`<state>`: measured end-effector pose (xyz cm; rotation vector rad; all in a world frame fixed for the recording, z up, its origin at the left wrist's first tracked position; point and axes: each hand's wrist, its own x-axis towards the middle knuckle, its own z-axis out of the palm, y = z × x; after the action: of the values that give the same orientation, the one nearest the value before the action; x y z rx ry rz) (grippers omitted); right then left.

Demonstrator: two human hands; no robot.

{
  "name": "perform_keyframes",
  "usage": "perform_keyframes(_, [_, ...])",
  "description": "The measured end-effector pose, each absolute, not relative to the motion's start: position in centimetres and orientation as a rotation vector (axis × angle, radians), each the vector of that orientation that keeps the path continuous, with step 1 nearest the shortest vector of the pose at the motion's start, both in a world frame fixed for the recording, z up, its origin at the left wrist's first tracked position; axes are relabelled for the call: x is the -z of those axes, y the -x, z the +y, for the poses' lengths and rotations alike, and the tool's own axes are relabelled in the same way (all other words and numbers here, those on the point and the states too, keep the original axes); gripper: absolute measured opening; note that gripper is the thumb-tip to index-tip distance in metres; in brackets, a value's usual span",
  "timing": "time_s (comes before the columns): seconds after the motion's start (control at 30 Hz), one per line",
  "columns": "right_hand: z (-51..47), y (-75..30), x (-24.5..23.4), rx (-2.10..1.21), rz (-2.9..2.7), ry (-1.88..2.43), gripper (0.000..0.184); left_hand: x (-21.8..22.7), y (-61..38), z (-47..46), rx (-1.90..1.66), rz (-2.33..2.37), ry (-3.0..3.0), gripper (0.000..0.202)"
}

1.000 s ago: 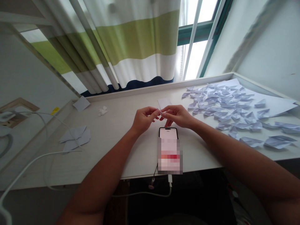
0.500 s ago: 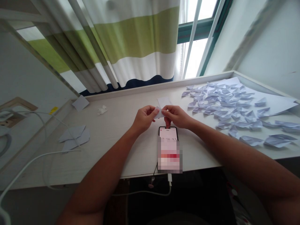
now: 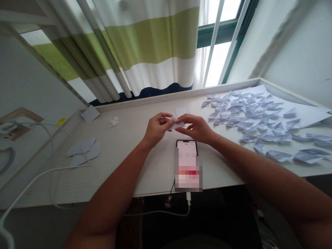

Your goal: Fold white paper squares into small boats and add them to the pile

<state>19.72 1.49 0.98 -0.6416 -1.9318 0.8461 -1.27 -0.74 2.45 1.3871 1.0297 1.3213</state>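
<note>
A small folded piece of white paper (image 3: 177, 125) is held above the desk between both hands. My left hand (image 3: 158, 128) pinches its left side with thumb and fingers. On the other side, my right hand (image 3: 196, 127) has thumb and forefinger closed on the paper's right part. Behind the hands lies a flat white paper sheet (image 3: 182, 111), partly covered by my fingers. Just below them, a phone (image 3: 187, 162) lies at the desk's front edge with its screen lit. Many folded paper boats (image 3: 249, 114) spread over the right of the desk.
Large white sheets (image 3: 308, 112) lie under and beside the boats. On the left are loose paper pieces (image 3: 84, 152), a paper square (image 3: 90, 113) and a crumpled scrap (image 3: 114, 121). A white cable (image 3: 46, 174) crosses the left side; a charging cable (image 3: 188, 200) hangs from the phone.
The paper between my hands has turned and now lies flatter and wider. My right fingers have stretched along it, and their tips have lifted away from the phone's top edge.
</note>
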Motion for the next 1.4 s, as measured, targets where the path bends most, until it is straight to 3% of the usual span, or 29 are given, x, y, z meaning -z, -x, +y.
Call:
perform_keyframes(0.5, [1.7,-20.0,-0.9,-0.879,-1.925,0.674,0.027,-2.5,1.1,-0.9,-1.362,1.033,-1.315,0.037])
perform_keyframes(0.8, [2.2,-19.9,-0.4,-1.004,-1.879,0.674,0.036,-2.2,1.3,-0.6,-1.316,1.05,-1.278,0.043])
perform_keyframes(1.03, [2.0,-19.7,-0.4,-0.998,-1.862,0.68,0.032,-2.5,1.3,-0.7,-1.3,1.035,-1.227,0.042])
perform_keyframes(1.27, [2.3,-19.7,-0.7,-1.282,-1.666,0.632,0.025,-2.4,1.0,-1.0,-1.292,1.006,-1.355,0.042])
perform_keyframes(1.4, [2.5,-20.0,-0.9,-1.358,-1.59,0.657,0.03,-2.4,1.0,-1.2,-1.259,0.993,-1.44,0.046])
